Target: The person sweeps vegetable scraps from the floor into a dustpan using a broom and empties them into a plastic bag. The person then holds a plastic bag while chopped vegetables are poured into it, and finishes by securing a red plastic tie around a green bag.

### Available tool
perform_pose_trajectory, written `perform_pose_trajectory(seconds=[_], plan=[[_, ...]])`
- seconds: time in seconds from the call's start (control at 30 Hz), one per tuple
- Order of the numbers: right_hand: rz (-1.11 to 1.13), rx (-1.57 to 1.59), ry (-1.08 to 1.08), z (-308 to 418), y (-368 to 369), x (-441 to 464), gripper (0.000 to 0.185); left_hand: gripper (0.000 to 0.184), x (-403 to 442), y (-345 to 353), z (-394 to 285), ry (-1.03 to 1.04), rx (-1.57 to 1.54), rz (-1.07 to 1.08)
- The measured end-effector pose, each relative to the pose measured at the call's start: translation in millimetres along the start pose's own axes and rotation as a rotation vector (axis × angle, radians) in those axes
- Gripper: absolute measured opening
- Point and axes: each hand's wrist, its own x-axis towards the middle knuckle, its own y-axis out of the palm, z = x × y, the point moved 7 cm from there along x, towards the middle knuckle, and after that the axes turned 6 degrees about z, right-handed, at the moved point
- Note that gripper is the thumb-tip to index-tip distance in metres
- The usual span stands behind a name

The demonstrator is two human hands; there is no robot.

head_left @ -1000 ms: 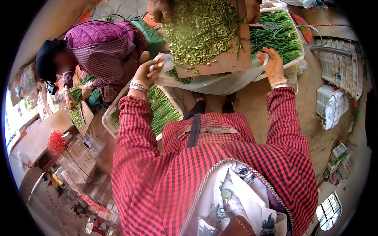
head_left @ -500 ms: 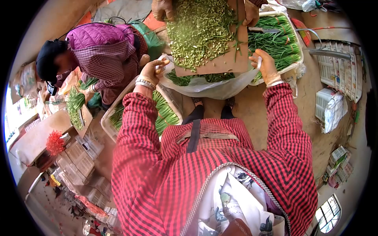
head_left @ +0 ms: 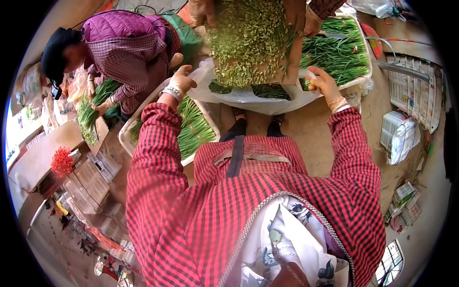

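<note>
Two grips (head_left: 181, 81) (head_left: 327, 88) on one bag (head_left: 272, 107); one board (head_left: 293, 71) above.

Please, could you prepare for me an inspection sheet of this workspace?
Surface: brown floor.
Job's things: translucent bag below a board of chopped greens; another person's hands hold the board.
Clutter: plastic baskets at left; knife on bundled greens.
Hands: left hand and right hand both grip the bag's rim.
Cables: thin dark line along a co-worker's back, possibly a cable.
Surroundings: that co-worker bends over long greens; crates of stalks nearby.
</note>
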Motion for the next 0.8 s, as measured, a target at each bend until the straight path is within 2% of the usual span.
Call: perform_pose_trajectory(seconds=[0.07,0.1,0.13,0.2,0.27,0.33,0.47,0.63,0.8], plan=[[0.05,-0.275,0.012,-15.0,-5.1,-3.5,0.044,0.068,10.0,-2.7,13.2,0.027,0.22,-0.002],[-0.037,-0.417,0.063,-22.1,-13.2,-6.5,0.043,0.06,-2.6,5.1,-0.1,0.022,-0.005,0.035],[-0.039,-0.421,0.064,-25.0,-17.0,-8.7,0.043,0.06,0.4,2.4,2.3,0.024,-0.009,0.037],[-0.071,-0.353,0.152,-35.1,-25.4,-14.1,0.042,0.051,6.4,-10.8,14.5,-0.034,-0.422,-0.031],[-0.072,-0.298,0.158,-36.1,-25.8,-14.5,0.036,0.048,7.5,-15.7,20.7,-0.055,-0.47,-0.093],[-0.139,-0.048,0.176,-39.7,-30.7,-7.6,0.031,0.048,4.4,-18.7,23.9,-0.113,-0.609,-0.141],[-0.2,-0.041,0.152,-25.8,-23.3,-7.1,0.028,0.045,3.9,-12.8,14.8,-0.068,-0.444,-0.119],[-0.214,0.008,0.152,-33.1,-25.6,-5.7,0.028,0.041,14.2,-8.0,15.0,-0.059,-0.468,-0.067],[-0.224,0.014,0.176,-35.4,-18.3,-8.3,0.028,0.04,15.4,-12.4,25.0,-0.106,-0.466,-0.118]])
